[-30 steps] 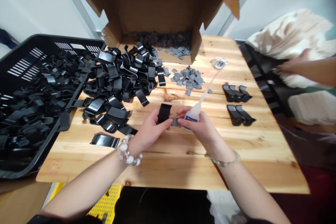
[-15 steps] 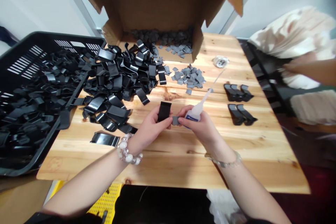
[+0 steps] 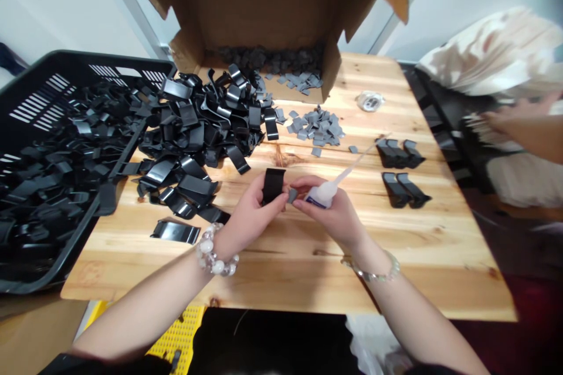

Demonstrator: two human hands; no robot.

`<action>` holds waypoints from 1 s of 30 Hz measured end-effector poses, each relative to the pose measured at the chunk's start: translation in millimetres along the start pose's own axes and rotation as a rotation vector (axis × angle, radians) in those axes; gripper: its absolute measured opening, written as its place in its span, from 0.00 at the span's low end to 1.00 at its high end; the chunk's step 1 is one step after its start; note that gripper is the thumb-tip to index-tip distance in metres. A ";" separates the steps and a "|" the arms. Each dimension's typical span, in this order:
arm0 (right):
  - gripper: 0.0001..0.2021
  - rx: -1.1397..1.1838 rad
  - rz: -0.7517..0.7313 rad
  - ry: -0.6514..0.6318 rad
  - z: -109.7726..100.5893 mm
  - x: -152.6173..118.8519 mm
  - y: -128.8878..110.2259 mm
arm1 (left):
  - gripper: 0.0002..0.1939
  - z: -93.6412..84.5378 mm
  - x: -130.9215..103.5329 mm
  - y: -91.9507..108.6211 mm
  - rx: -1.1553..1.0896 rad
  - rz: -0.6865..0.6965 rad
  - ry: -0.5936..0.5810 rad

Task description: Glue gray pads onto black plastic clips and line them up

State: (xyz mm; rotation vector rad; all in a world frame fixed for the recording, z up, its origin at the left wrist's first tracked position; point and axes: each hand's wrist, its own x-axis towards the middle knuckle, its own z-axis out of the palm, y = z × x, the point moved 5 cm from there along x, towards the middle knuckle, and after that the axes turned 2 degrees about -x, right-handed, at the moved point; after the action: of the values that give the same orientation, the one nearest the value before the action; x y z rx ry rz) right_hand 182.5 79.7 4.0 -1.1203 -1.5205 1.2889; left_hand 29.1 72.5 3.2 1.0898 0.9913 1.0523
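My left hand [image 3: 251,214] is closed around a black curved plastic clip [image 3: 273,185], held upright over the table. A small grey square pad [image 3: 292,195] sits between the fingertips of both hands, tilted; which of them grips it is hard to tell. My right hand [image 3: 338,220] is closed on a white glue bottle [image 3: 324,194] with a blue label, lying across the palm. Its long thin nozzle points up and to the right. Loose grey pads [image 3: 317,126] lie in a pile beyond my hands, and a heap of black clips [image 3: 197,123] is to the left.
A black basket [image 3: 53,64] full of clips stands at the left. Behind is an open cardboard box [image 3: 332,73] holding more pads. Two rows of clips [image 3: 398,187] and a clear tape roll [image 3: 370,101] lie on the right. Another person's hand [image 3: 523,117] appears beyond the table.
The grey pad has turned from facing flat to tilted between my fingertips. The bottle's nozzle has swung lower and to the right. The other person's hand has shifted slightly.
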 end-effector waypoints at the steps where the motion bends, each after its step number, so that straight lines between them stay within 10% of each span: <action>1: 0.12 -0.007 -0.003 0.022 -0.6 -0.3 -0.8 | 0.11 -0.4 0.1 -0.9 -0.011 -0.011 0.006; 8: 0.10 -0.176 -0.198 -0.005 4.4 -0.4 -16.6 | 0.13 -1.2 1.1 -5.4 -0.014 -0.033 0.035; 15: 0.08 -0.010 0.137 0.255 -8.7 -3.2 2.3 | 0.08 7.2 3.6 -10.5 -0.048 -0.101 -0.104; 30: 0.12 0.240 0.229 0.255 6.5 -5.0 11.4 | 0.21 18.1 -7.8 -15.3 0.303 -0.086 -0.298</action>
State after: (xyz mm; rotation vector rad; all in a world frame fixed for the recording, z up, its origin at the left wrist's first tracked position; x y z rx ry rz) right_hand 178.9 74.0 -8.3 -1.2720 -1.0445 1.3790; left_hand 47.3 59.4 -7.7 1.3923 0.9630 0.6573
